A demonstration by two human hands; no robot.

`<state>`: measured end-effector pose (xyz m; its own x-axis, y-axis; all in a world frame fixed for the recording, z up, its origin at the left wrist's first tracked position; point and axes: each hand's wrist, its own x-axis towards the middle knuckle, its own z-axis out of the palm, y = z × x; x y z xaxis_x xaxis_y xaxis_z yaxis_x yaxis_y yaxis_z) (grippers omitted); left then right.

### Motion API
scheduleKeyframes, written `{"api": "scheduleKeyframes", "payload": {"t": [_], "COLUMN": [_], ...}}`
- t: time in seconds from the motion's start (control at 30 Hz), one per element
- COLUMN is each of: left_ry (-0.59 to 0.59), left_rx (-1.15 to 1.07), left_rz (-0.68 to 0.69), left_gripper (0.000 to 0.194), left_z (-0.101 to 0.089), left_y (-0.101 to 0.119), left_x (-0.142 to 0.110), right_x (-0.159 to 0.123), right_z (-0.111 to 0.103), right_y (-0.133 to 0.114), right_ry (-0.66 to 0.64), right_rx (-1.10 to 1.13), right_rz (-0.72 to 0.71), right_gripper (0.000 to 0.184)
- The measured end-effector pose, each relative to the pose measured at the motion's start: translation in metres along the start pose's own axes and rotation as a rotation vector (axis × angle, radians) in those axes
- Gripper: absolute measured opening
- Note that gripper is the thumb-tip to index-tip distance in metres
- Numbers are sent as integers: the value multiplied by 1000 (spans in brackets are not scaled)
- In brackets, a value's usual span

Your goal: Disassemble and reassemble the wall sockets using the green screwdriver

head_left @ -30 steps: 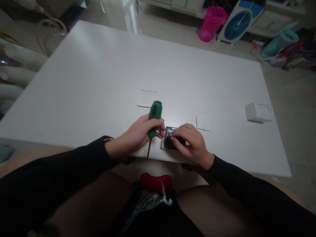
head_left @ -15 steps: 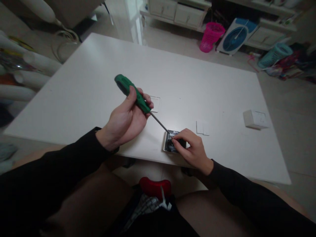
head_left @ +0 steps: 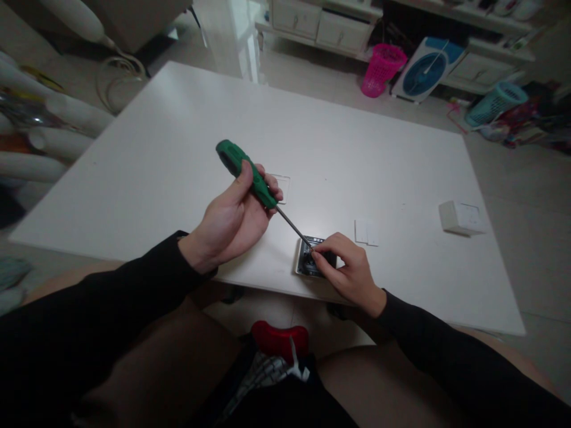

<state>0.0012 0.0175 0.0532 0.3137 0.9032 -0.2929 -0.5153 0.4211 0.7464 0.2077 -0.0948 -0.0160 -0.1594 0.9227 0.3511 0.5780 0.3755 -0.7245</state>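
My left hand grips a screwdriver with a green handle, its shaft slanting down to the right. The tip reaches the fingertips of my right hand, over a small square device with a pale rim and a dark inside, near the table's front edge. Thumb and forefinger of the right hand are pinched there; whatever is between them is too small to make out. Behind the left fingers lies a thin square frame, partly hidden. Two flat white pieces lie to the right of the device.
A white table spreads before me, with a small white box near its right edge. Beyond it on the floor stand a pink basket, a blue and white fan and a teal basket. White rolls lie at the left.
My left hand and the screwdriver have moved slightly right and down, bringing the tip to the right fingertips. The right hand has barely moved.
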Motion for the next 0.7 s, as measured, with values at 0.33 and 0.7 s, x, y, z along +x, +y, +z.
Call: {"api": "scheduleKeyframes", "payload": {"t": [0.33, 0.7], "left_ry": [5, 2], "left_rx": [1, -16], "left_rz": [1, 0], "left_gripper": [30, 28], "left_z": [1, 1], "left_y": [0, 1], "left_x": [-1, 0], "right_x": [0, 0], "right_z": [1, 0], "right_y": [1, 0], "right_ry": [3, 12], "right_rx": [8, 16], "right_rz": [-3, -13], "right_gripper": [9, 9]}}
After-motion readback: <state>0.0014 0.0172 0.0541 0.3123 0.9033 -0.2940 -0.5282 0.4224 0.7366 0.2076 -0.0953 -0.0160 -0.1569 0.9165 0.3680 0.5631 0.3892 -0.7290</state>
